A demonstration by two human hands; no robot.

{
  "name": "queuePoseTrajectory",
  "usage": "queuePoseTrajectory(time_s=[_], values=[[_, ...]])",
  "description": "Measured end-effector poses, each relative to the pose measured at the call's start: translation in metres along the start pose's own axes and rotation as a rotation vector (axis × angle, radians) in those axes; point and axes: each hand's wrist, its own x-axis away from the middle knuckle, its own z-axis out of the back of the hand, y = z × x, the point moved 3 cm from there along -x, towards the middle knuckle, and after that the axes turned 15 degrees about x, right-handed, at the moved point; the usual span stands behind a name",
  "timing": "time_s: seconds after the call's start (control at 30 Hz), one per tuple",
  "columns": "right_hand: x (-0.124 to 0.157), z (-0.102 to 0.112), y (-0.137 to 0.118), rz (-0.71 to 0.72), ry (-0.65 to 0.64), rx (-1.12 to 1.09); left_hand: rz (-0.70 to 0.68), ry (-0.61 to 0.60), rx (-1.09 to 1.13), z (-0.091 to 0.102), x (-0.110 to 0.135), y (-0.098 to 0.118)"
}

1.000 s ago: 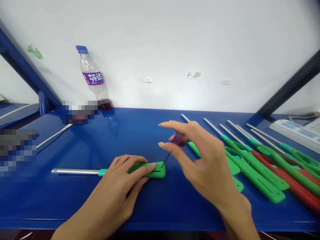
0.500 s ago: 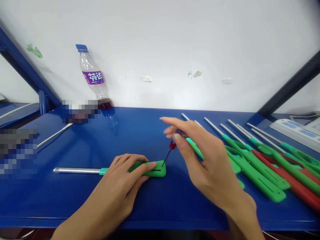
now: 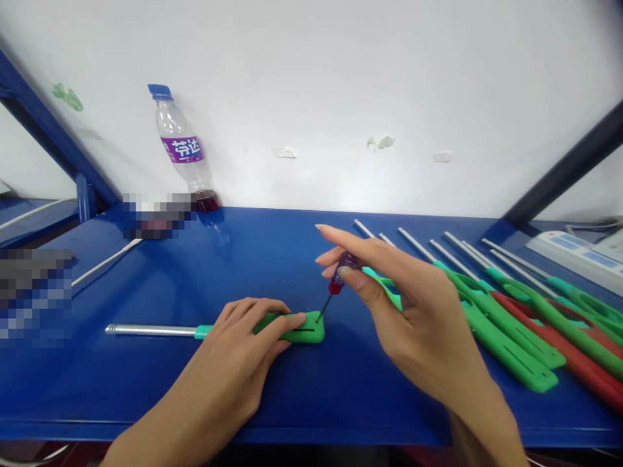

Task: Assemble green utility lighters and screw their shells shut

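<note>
A green long-necked lighter (image 3: 311,336) lies flat on the blue table, its metal tube pointing left. My left hand (image 3: 250,344) is closed over its handle and presses it down, hiding the middle part. Between the thumb and fingers of my right hand (image 3: 409,305) is a small screwdriver (image 3: 335,283) with a dark red and purple handle. Its shaft slants down to the left, and the tip sits at a small hole near the handle's right end. The right index finger is stretched out to the left, off the screwdriver.
Several more green and red lighters (image 3: 516,350) lie in a row on the right, partly behind my right hand. A white power strip (image 3: 574,256) is at the far right. A bottle (image 3: 182,149) leans against the white wall at the back left, near a cable (image 3: 107,263).
The right fingers have shifted around the screwdriver handle, and more of the handle shows. The right hand has moved slightly right. The lighter and my left hand keep their place.
</note>
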Motion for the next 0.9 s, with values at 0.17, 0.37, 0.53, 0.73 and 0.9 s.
queuePoseTrajectory(time_s=[0.17,0.37,0.53,0.73,0.9], values=[[-0.0019,-0.0019,0.0012,-0.003,0.093,0.161,0.013,-0.013,-0.008,0.0009,-0.0006,-0.0004],[-0.0028,-0.0057,-0.0015,0.046,0.032,0.087,-0.001,0.002,-0.011,0.0005,-0.0001,0.0003],[-0.0023,-0.005,-0.0024,0.013,0.097,0.16,0.034,-0.023,-0.005,0.0012,0.0003,0.002],[-0.0031,-0.005,-0.0026,0.048,0.037,0.084,0.027,-0.016,0.001,0.0004,-0.0003,0.0006],[-0.0026,-0.0025,-0.0012,-0.003,0.108,0.137,0.027,-0.012,-0.012,0.0002,-0.0001,0.0001]])
